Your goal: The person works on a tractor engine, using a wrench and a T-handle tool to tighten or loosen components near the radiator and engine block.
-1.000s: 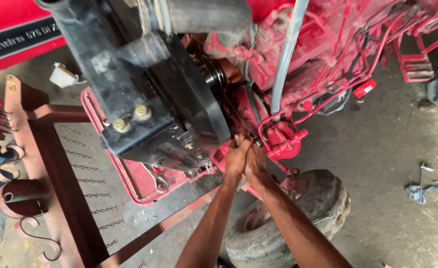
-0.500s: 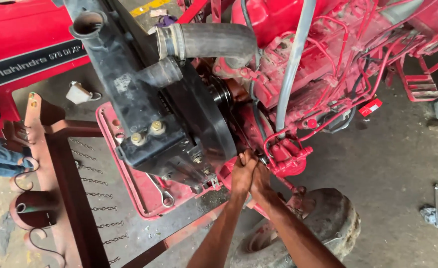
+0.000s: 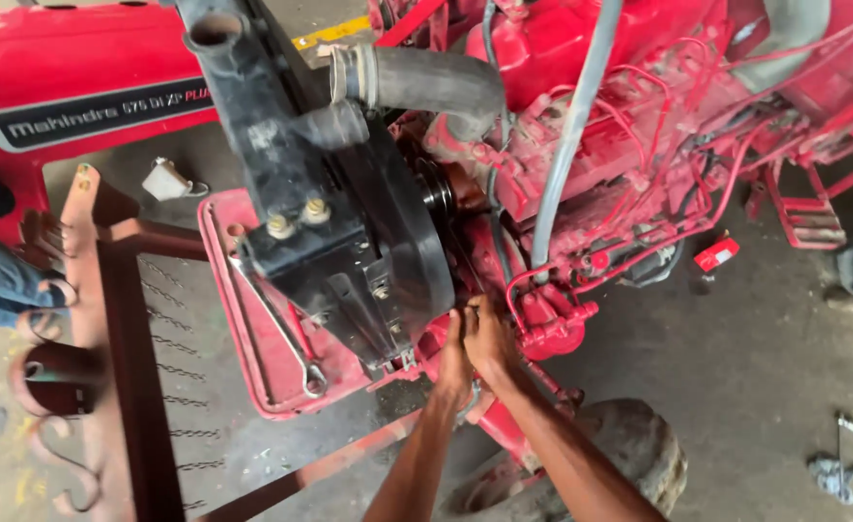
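Note:
A red tractor engine (image 3: 629,164) stands stripped, with a black radiator and fan shroud (image 3: 349,242) in front of it. Both my hands reach into the narrow gap under the shroud, beside a red engine fitting (image 3: 552,329). My left hand (image 3: 453,356) presses up against the shroud's lower corner. Touching it, my right hand (image 3: 489,338) has its fingers curled into the gap. The fingertips are hidden, so what they grip does not show.
A long spanner (image 3: 276,324) lies on the red tray (image 3: 228,290) below the radiator. A front tyre (image 3: 591,464) sits under my arms. A brown metal frame (image 3: 127,367) stands left, with another person's leg (image 3: 1,285) beside it. Loose tools (image 3: 837,464) lie on the floor, right.
The view has shifted, so the engine and radiator sit lower and larger in frame. My hands stay together at the same spot under the shroud.

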